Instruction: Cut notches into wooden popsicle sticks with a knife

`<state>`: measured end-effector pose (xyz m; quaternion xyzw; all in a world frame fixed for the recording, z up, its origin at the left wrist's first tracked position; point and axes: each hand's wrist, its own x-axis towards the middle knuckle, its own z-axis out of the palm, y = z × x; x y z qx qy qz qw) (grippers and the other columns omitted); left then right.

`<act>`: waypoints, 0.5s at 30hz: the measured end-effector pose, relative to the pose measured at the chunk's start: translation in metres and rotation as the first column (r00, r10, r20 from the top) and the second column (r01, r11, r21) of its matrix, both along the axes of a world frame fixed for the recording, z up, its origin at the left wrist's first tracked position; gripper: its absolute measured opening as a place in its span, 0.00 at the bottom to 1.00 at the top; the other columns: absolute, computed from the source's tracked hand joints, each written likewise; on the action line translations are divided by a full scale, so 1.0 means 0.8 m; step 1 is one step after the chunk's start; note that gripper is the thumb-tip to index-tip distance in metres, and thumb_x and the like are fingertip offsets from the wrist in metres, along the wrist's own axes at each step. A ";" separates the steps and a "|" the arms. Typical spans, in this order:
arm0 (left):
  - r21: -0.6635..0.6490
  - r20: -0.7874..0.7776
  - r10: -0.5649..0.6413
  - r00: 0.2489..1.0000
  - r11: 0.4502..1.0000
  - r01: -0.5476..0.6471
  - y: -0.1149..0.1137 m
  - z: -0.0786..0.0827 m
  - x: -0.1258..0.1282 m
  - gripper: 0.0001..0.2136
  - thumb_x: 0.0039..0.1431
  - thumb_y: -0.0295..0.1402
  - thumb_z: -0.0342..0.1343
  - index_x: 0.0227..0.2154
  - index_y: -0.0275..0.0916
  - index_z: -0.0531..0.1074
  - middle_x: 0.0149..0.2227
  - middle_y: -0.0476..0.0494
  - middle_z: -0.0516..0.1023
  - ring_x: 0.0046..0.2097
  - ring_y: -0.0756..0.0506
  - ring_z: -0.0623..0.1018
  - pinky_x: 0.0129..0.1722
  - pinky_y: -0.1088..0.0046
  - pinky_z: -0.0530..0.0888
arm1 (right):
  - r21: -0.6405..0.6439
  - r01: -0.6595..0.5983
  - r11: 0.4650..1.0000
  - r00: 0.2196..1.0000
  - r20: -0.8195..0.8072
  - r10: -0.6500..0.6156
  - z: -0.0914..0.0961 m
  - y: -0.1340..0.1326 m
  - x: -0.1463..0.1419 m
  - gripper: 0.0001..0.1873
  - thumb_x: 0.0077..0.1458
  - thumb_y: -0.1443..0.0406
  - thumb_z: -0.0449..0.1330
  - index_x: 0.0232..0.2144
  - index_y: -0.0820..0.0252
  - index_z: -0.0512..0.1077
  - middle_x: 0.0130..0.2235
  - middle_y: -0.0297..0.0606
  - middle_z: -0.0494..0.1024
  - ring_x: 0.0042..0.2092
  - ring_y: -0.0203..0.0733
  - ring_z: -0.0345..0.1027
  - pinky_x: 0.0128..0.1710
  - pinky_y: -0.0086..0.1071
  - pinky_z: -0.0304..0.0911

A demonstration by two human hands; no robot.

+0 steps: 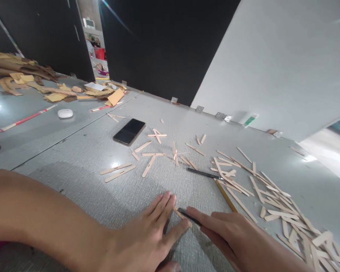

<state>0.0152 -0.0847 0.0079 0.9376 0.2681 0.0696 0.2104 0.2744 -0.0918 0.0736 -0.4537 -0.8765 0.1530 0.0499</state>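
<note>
My left hand [153, 230] presses a wooden craft stick [181, 215] down on the grey tabletop, fingertips at its far end and another finger at its near end. Closed around a slim dark tool, which looks like a craft knife [189, 216], is my right hand [229, 230]. The tool's tip meets or nearly meets the stick beside my left fingers; its cutting end is too small to make out. Cut and whole sticks lie ahead, including a crossed group [157, 135] and a pair side by side [120, 173].
A phone [129, 131] lies beyond my left hand. A black pen-like tool [204, 173] and a yellowish strip [226, 196] rest near a heap of craft sticks [294, 217] at right. Torn brown paper [56, 97], a white case [65, 113] and dark panels [158, 45] stand further back.
</note>
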 end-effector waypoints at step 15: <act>0.029 0.060 -0.003 0.998 1.000 0.001 -0.001 -0.017 -0.004 0.36 0.72 0.48 0.50 0.74 0.35 0.50 0.76 0.25 0.37 0.75 0.25 0.39 0.73 0.45 0.53 | 0.046 0.009 0.999 0.997 -0.079 -0.006 0.032 0.027 -0.033 0.11 0.63 0.61 0.61 0.36 0.39 0.83 0.29 0.31 0.84 0.28 0.41 0.79 0.28 0.30 0.72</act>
